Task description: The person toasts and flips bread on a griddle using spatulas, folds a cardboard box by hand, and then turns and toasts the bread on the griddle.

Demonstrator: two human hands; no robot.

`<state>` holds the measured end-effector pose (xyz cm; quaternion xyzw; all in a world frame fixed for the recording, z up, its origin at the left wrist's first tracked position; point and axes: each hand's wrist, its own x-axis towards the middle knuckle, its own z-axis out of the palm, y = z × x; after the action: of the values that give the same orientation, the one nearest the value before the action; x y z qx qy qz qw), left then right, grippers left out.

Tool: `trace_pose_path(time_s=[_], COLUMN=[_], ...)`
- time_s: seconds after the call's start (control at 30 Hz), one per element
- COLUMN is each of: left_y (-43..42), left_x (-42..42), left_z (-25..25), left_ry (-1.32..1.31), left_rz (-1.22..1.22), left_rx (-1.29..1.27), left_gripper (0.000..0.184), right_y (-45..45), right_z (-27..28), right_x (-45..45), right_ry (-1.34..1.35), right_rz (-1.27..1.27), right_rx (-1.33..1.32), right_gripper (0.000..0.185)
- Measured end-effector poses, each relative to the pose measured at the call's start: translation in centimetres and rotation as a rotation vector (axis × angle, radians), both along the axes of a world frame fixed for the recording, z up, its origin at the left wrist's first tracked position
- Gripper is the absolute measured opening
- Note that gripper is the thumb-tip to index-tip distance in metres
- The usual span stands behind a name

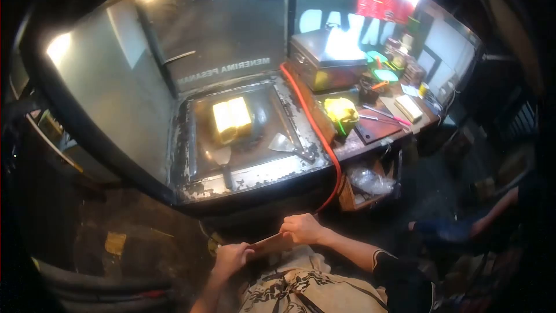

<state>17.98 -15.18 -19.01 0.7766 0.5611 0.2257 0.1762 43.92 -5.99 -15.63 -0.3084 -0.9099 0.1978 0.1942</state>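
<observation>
Low in the head view, in front of my body, my left hand (233, 256) and my right hand (302, 229) grip a flat brown piece (270, 246) that looks like folded card or paper. Fingers of both hands are closed on its edges, the right hand higher than the left. Beyond them is a griddle (202, 127) with a thick block of bread (233, 117) on it. One spatula (220, 157) lies just in front of the bread, and a wider scraper (285, 144) rests to its right.
A red hose (305, 101) runs along the griddle's right side. The side counter holds a metal box (324, 72), a yellow bundle (341, 110), a dark board (376, 129) and a pale block (409, 108). Another person's arm (497, 211) shows at right.
</observation>
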Motion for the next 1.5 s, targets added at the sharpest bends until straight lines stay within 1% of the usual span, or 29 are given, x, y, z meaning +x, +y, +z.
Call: trace_pose_path(time_s=[0.07,0.17,0.27,0.37,0.4,0.47,0.53,0.57,0.63,0.67,0.7,0.73,0.77,0.8,0.83,0.87,0.93,0.97,1.0,1.03,1.07,1.1,1.17,1.2,1.23,1.3,1.37,1.4,1.5], left_y=[0.7,2.3,3.4,4.3,4.1,3.4,2.3,1.6,0.0,-1.0,-1.9,-2.6,-3.3,-4.1,-4.8,-5.5,-7.6,-9.0,-10.5,-11.2,-11.9,-12.8,-15.3,-16.3,-17.2,-18.8,-21.1,-21.3,-20.9], left_x=[0.2,0.9,3.2,4.2,4.5,3.9,2.8,2.5,1.9,0.0,-0.4,-0.4,-0.4,-0.1,0.3,0.2,-0.4,-0.6,-1.6,-2.2,-2.6,-2.9,-3.2,-3.7,-3.9,-4.8,-5.5,-5.6,-5.1], left_z=[0.2,1.1,1.5,-3.0,-3.6,-6.0,-8.8,-9.3,-10.2,-18.2,-18.5,-18.5,-18.6,-18.5,-18.4,-18.3,-19.1,-19.5,-19.9,-18.0,-14.1,-11.0,-8.7,-8.6,-8.1,-8.3,-9.9,-9.6,-8.6], left_ry=[0.057,-0.024,-0.175,0.032,0.035,-0.109,-0.218,-0.320,-0.531,-0.734,-0.876,-1.020,-1.168,-1.288,-1.407,-1.525,-1.733,-1.837,-1.908,-2.085,-2.255,-2.417,-2.780,-2.542,-2.495,-2.550,-2.237,-2.073,-2.143], left_rz=[-0.003,-0.072,-0.128,-0.135,-0.057,0.120,0.301,0.406,0.615,0.706,0.792,0.876,0.958,1.071,1.184,1.293,1.275,1.257,1.017,0.935,0.840,0.731,0.669,0.521,0.508,0.613,0.778,0.848,1.072], left_rx=[-0.018,-0.026,-0.067,-0.193,-0.197,-0.193,-0.197,-0.238,-0.310,-0.459,-0.496,-0.529,-0.556,-0.519,-0.475,-0.425,-0.466,-0.488,-0.642,-0.556,-0.464,-0.366,-0.215,-0.136,-0.108,-0.281,-0.396,-0.448,-0.562], left_gripper=[0.017,0.019,0.022,0.024,0.021,0.019,0.016,0.016,0.016,0.016,0.015,0.015,0.015,0.017,0.019,0.021,0.029,0.034,0.053,0.059,0.066,0.072,0.088,0.097,0.089,0.072,0.060,0.055,0.050], right_y=[0.2,0.5,1.0,1.5,1.5,1.5,0.3,-0.7,-2.3,-3.5,-4.5,-4.8,-5.7,-7.5,-8.6,-8.7,-8.5,-8.4,-8.1,-7.6,-7.2,-7.3,-7.0,-6.9,-7.0,-6.9,-6.5,-6.2,-5.4], right_z=[-0.5,0.3,0.0,-1.4,-1.4,-1.4,-3.8,-5.9,-11.7,-13.4,-14.0,-13.7,-14.7,-16.4,-16.8,-17.2,-16.0,-15.3,-14.5,-13.3,-9.0,-9.3,-10.5,-11.3,-12.2,-13.0,-12.3,-12.1,-11.5], right_x=[0.4,0.8,1.1,0.5,0.1,-1.1,-2.4,-3.1,-5.2,-6.7,-8.3,-9.6,-11.3,-13.0,-14.1,-14.7,-15.9,-16.2,-16.2,-16.1,-15.8,-15.4,-14.4,-13.9,-13.5,-12.5,-11.6,-11.1,-9.5], right_ry=[0.008,0.018,-0.046,-0.041,0.015,0.134,0.121,0.110,0.124,0.134,0.024,-0.125,-0.125,-0.125,-0.124,-0.099,-0.045,-0.111,-0.174,-0.233,-0.373,-0.365,-0.345,-0.284,-0.221,-0.106,-0.006,0.011,0.030], right_rz=[-0.036,-0.076,-0.062,-0.050,-0.111,-0.221,-0.300,-0.335,-0.308,-0.317,-0.309,-0.148,-0.202,-0.255,-0.307,-0.230,-0.085,0.034,0.149,0.259,0.318,0.390,0.528,0.579,0.630,0.705,0.747,0.743,0.702], right_rx=[0.007,0.043,0.024,0.123,0.208,0.377,0.120,-0.011,-0.401,-0.615,-0.862,-0.992,-0.943,-0.895,-0.847,-0.854,-0.876,-0.791,-0.701,-0.609,-0.455,-0.370,-0.188,-0.107,-0.029,0.061,0.088,0.070,-0.007], right_gripper=[0.008,0.007,0.008,0.013,0.016,0.021,0.025,0.027,0.036,0.041,0.053,0.058,0.057,0.056,0.055,0.050,0.042,0.039,0.036,0.034,0.037,0.036,0.036,0.035,0.035,0.032,0.029,0.028,0.023])
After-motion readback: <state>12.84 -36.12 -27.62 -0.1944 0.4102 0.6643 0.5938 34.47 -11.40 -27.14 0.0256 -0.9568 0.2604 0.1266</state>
